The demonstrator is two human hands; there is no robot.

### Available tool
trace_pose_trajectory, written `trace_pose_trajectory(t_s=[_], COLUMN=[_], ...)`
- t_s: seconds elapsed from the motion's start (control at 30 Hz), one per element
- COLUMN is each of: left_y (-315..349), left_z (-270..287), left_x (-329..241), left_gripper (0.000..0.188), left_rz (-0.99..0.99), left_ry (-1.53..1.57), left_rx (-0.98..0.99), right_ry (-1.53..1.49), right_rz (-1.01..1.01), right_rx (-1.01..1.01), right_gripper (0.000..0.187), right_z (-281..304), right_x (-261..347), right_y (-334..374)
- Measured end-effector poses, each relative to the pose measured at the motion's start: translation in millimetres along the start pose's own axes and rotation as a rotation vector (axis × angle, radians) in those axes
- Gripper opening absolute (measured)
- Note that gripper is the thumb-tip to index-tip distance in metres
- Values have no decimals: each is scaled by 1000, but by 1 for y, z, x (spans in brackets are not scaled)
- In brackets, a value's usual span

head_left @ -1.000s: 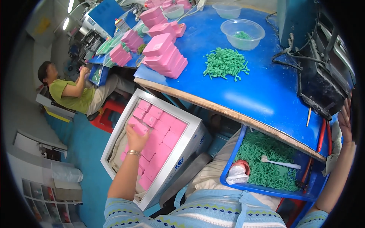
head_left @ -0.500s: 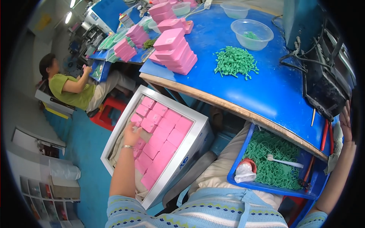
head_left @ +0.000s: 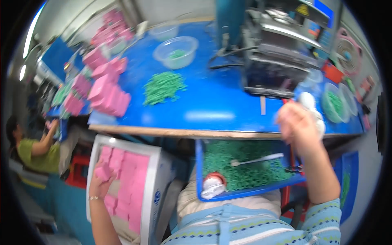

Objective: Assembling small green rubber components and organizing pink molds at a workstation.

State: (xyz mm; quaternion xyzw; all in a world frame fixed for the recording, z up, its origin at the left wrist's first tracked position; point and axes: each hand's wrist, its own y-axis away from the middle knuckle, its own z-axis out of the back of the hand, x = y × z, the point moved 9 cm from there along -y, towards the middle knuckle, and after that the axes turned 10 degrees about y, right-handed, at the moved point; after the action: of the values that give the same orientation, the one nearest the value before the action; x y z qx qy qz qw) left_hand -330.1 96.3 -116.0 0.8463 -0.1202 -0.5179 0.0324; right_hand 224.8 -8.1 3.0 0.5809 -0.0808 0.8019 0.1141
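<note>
Below the counter (head_left: 212,94) at left, the left hand (head_left: 100,183) grips a pink box (head_left: 103,172) over the carton (head_left: 151,183), apparently mostly filled; pink stacks (head_left: 107,96) stand on the counter. Right hand (head_left: 301,124): blurred, grip indeterminable.

I am wearing a light blue knitted top (head_left: 212,228) with white stripes crossing it. Rows of small dark diamonds and yellow-green marks are running between them, onto the right sleeve (head_left: 324,220), which is ending near my elbow. A plain blue strip (head_left: 226,222) is hanging down the middle. Cream trousers (head_left: 249,202) are showing below, and a thin shiny bracelet (head_left: 94,198) is circling my left wrist.
</note>
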Motion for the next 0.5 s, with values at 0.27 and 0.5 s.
trace_pose_trajectory(t_s=[0.27,0.5], left_y=[35,77], left_z=[-316,-399], left_x=[66,98], left_gripper=[63,58], left_rz=[-151,-683], left_ry=[-546,-835], left_rx=[455,890], right_ry=[-465,-372], right_rz=[132,13], right_rx=[515,330], right_gripper=[34,48], right_z=[-115,-114], right_x=[-18,-48], right_y=[78,81])
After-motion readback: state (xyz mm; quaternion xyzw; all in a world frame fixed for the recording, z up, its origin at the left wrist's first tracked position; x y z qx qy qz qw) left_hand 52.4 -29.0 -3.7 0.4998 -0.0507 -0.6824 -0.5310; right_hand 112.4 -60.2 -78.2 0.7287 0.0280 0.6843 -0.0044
